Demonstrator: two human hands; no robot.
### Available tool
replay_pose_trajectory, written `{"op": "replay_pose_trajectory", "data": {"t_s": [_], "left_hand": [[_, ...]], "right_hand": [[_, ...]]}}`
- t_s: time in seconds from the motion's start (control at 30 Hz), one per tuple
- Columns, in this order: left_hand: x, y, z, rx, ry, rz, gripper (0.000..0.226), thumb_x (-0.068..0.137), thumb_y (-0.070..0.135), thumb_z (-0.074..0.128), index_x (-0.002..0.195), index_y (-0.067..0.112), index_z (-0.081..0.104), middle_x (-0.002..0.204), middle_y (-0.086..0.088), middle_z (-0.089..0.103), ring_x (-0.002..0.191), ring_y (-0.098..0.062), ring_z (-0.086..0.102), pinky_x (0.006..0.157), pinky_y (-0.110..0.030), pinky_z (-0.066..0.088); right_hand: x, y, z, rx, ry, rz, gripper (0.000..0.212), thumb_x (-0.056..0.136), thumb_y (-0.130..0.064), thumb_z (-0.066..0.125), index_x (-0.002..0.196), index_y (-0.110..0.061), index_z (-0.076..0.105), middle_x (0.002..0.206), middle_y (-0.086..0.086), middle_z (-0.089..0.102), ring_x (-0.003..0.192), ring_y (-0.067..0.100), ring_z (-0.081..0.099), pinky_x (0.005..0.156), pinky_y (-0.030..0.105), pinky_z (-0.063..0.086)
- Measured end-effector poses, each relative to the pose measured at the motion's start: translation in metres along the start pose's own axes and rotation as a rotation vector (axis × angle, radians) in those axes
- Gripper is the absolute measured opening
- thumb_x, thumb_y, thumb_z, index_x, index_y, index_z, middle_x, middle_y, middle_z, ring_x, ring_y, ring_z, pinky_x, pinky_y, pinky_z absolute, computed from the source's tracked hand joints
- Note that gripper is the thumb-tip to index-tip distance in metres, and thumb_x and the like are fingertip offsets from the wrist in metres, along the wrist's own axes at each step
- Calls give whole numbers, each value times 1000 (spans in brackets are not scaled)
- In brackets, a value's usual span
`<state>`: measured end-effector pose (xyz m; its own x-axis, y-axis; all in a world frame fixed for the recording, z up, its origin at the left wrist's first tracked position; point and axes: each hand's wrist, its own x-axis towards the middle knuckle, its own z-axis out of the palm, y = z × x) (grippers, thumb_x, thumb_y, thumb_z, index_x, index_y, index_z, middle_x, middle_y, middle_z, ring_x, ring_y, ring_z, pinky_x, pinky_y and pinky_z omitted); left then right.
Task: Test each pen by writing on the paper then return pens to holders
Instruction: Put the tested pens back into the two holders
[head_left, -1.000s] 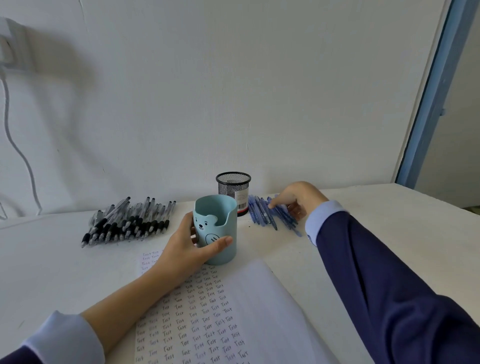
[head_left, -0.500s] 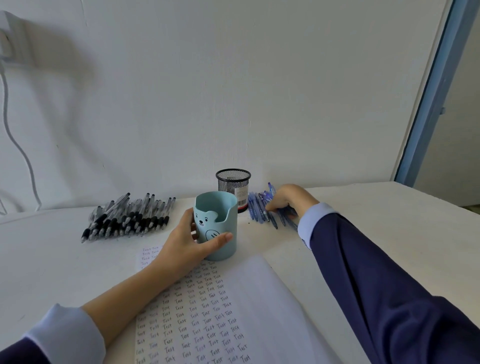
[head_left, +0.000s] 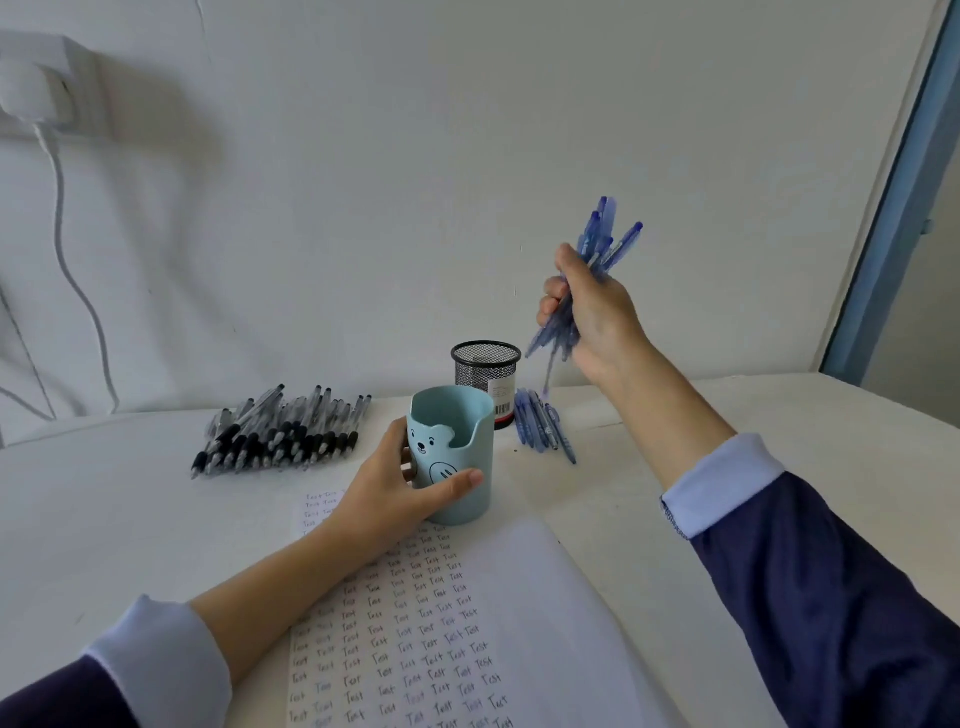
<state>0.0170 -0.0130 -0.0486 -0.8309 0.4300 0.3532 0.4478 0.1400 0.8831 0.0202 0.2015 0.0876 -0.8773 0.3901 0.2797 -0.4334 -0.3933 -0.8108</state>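
Observation:
My left hand (head_left: 395, 491) grips the light blue bear holder (head_left: 457, 447), which stands upright at the top edge of the paper (head_left: 415, 639) covered in rows of "Test". My right hand (head_left: 592, 312) is raised above the table, shut on a bunch of blue pens (head_left: 597, 249) pointing up and down. A few more blue pens (head_left: 543, 428) lie on the table right of the black mesh holder (head_left: 485, 369). A pile of black pens (head_left: 283, 434) lies to the left.
The white wall rises just behind the holders. A charger (head_left: 26, 88) with a white cable (head_left: 72, 270) hangs at the far left. A blue door frame (head_left: 893, 197) stands at the right, past the table's edge.
My right hand closed on a bunch of blue pens on the table and lifted them high above the mesh holder. My left hand stayed on the bear holder.

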Motion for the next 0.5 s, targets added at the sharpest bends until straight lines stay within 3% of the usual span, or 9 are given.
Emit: {"op": "replay_pose_trajectory", "data": {"t_s": [0.1,0.2,0.33,0.4,0.5], "left_hand": [[0,1,0,-6,-1,-5,78,52,63,80,120,42,46,115,18,62,104,2,60,81,-17,52],[-1,3,0,-1,-8,-6,79,56,60,83,122,41,45,115,18,62,103,3,60,80,-15,52],[-2,2,0,-2,-5,-7,76,66,44,84,130,30,45,117,13,61,105,-3,61,80,-16,53],[-1,2,0,-8,-3,-6,77,66,42,83,131,28,45,117,12,61,104,-2,61,81,-17,53],[0,2,0,-12,0,-14,76,63,43,82,128,27,46,116,13,61,104,-3,61,79,-16,52]], "right_hand": [[-23,18,37,-14,-57,-152,23,101,-24,52,81,-16,44,58,-2,41,46,11,45,52,24,43],[-41,52,40,-373,-174,-241,21,102,-25,49,84,-16,47,63,-3,54,59,16,61,65,27,48],[-54,69,22,-864,-357,-70,25,99,-33,53,88,-15,66,85,-2,67,82,16,61,77,17,44],[-57,62,14,-890,-407,34,25,94,-36,60,82,-15,64,81,3,65,81,15,62,83,26,47],[-60,42,5,-949,-550,158,36,85,-57,59,93,-23,67,94,-8,71,93,4,66,95,25,48]]}}
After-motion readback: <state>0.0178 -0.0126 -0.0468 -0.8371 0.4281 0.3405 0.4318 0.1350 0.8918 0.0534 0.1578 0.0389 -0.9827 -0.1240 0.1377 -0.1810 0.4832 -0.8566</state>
